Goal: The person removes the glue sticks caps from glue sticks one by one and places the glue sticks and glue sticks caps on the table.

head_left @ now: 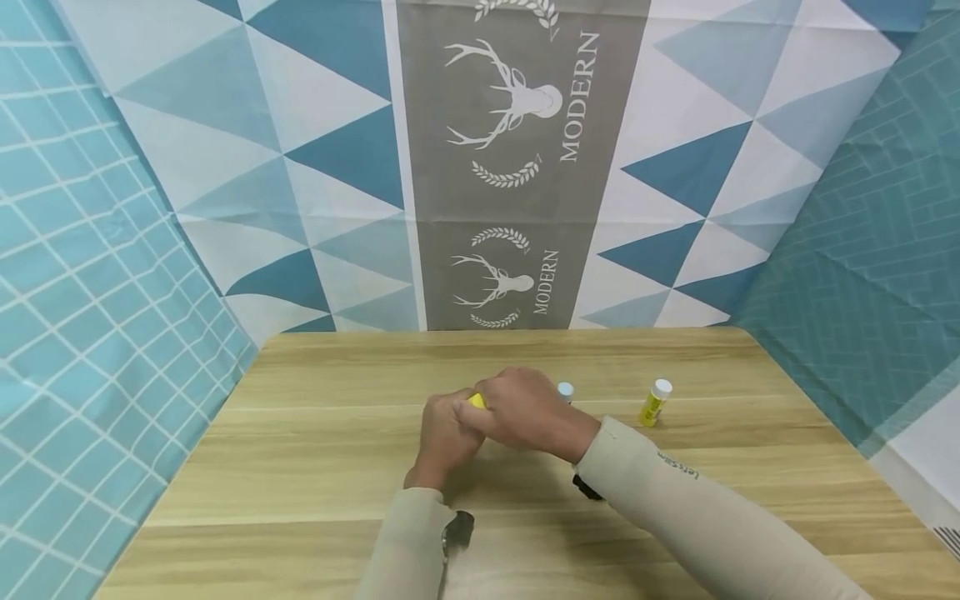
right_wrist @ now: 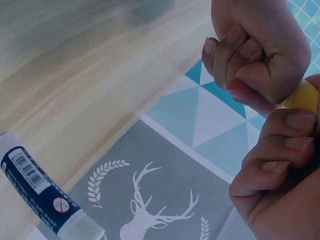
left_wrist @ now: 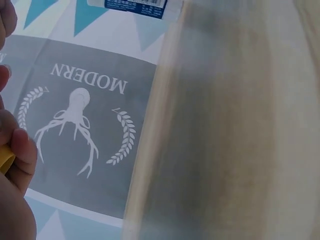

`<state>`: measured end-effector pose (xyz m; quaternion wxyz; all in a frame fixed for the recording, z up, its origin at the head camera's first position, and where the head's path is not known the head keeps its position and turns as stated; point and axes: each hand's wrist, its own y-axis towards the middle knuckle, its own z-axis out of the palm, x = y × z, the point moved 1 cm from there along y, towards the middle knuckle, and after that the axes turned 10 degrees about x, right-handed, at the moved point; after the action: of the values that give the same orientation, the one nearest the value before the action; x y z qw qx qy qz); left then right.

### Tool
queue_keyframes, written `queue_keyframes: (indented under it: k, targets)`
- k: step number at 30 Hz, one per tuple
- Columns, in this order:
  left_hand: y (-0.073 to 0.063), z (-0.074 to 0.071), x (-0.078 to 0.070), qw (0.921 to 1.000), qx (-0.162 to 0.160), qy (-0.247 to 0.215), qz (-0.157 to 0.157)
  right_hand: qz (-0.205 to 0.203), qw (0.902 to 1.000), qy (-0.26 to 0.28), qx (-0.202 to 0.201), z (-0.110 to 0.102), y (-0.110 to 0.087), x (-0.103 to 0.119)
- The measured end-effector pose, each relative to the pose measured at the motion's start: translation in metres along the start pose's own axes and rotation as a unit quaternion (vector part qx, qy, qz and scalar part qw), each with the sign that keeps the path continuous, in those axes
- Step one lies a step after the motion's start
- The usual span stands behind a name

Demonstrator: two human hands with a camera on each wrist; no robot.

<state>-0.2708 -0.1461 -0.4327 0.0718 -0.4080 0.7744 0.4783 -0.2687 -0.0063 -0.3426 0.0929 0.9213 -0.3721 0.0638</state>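
My left hand (head_left: pixel 447 432) and right hand (head_left: pixel 522 408) meet over the middle of the table, both gripping a small yellow tube (head_left: pixel 477 401). Most of the tube is hidden by curled fingers, and I cannot tell what kind it is. A rounded piece of the tube (right_wrist: pixel 302 97) shows between the two hands in the right wrist view. Just beyond my right hand stands a dark blue glue stick (right_wrist: pixel 42 190) with a pale cap, mostly covered in the head view. Farther right, a yellow glue stick (head_left: pixel 656 403) with a white cap stands upright.
The wood-grain table (head_left: pixel 300 467) reaches to a patterned cloth (head_left: pixel 517 192) with deer and triangles at the back. Blue tiled cloth (head_left: pixel 82 250) hangs along the left side, and teal cloth (head_left: pixel 862 275) along the right.
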Motion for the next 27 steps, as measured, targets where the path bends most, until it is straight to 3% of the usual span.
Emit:
queue_keyframes:
  k: [7,13,20,23,27]
  targets:
    - [0.0021,0.0032,-0.0020,0.9990,0.010,-0.042,0.001,-0.030,0.9993,-0.014,-0.018,-0.0033,-0.0024,-0.0047]
    - [0.0018,0.0048,-0.0032,0.9993,-0.016,0.025,0.020,-0.026,0.9993,-0.013,-0.021,-0.0029,-0.0038,-0.0063]
    - [0.0005,0.0034,-0.0036,0.9935,-0.051,0.094,0.041,-0.011,0.9997,0.003,-0.022,-0.0018,-0.0022,-0.0021]
    - [0.0011,0.0044,-0.0034,0.9962,-0.039,0.069,0.035,-0.010,0.9998,0.004,-0.018,-0.0024,-0.0018,-0.0036]
    - [0.0015,0.0055,-0.0034,0.9997,-0.006,-0.006,0.025,-0.039,0.9991,-0.009,-0.015,-0.0039,-0.0027,-0.0072]
